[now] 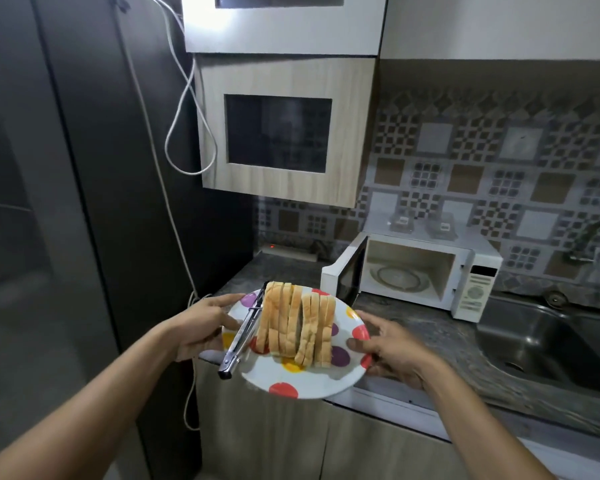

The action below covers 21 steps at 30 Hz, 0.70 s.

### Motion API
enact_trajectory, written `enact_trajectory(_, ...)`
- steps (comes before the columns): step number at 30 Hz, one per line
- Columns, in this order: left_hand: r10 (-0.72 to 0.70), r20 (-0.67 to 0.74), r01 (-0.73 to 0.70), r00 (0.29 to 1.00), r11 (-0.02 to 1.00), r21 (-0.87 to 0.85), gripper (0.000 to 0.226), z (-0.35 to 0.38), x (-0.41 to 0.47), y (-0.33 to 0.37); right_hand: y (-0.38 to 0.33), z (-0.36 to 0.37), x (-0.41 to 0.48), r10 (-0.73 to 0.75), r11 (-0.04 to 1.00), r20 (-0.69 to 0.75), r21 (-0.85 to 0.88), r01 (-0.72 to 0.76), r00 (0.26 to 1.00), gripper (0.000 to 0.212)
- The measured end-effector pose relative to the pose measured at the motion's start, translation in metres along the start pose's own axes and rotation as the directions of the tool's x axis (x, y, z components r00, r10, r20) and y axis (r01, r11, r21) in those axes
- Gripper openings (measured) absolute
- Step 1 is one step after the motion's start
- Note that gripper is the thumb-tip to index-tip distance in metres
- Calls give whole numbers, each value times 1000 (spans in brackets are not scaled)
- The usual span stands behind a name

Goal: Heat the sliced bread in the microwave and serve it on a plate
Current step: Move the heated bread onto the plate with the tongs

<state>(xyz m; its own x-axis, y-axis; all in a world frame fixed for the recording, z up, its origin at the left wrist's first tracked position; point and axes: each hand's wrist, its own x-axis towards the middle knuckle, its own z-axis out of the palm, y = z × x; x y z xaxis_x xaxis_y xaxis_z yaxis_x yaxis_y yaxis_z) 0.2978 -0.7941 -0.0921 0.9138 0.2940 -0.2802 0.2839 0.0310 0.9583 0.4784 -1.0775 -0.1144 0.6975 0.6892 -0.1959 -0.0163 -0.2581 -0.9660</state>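
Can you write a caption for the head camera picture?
Both hands hold a plate of bread by the open microwave.

Ahead of you: steel sink (548, 344) set in the dark stone counter (426, 327), tap (591, 237) above it. Patterned wall tiles (482, 161) behind. Wood-trimmed wall cabinet (284, 133) overhead, white cable (184, 109) looping beside it. Dark tall unit (94, 168) at left.
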Motion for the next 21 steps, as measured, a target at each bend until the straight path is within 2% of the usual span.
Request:
enact_trajectory(7,-10,-56,12,998,999,35,40,-78,16,3,-16,62,43,-24,1000,-20,14,24,1000,48)
enact_trajectory(15,-45,-82,51,996,996,75,48,-129,61,15,-33,98,104,25,995,-98,-92,-34,995,65)
enact_trajectory(21,-76,-95,84,993,993,79,54,-155,109,13,-36,101,149,53,988,-119,-136,-70,992,54)
